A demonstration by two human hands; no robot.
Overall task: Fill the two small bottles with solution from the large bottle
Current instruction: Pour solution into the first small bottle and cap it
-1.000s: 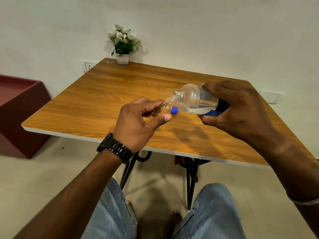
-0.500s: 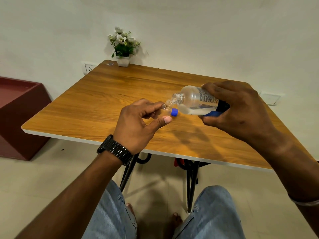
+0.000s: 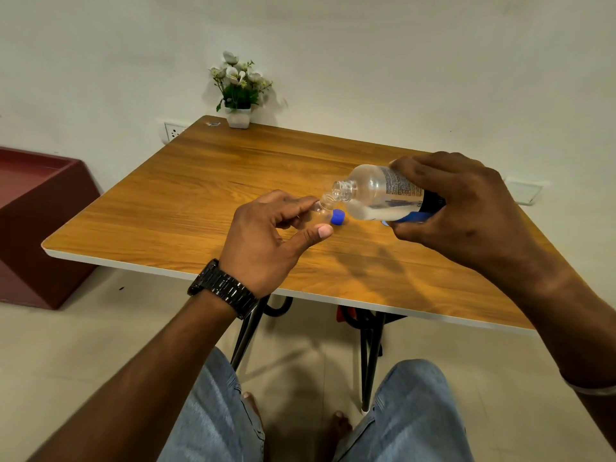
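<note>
Two bottles are held above the wooden table (image 3: 186,201). Small print is seen on the large bottle (image 3: 376,195) label, but it cannot be read. This clear bottle, uncapped and partly filled with liquid, is gripped on its side by the right hand (image 3: 460,211), its neck tipped to the mouth of a tiny clear bottle (image 3: 323,208) pinched between the left hand (image 3: 266,238) fingers and thumb. One blue cap (image 3: 338,217) is seen just beside them.
</note>
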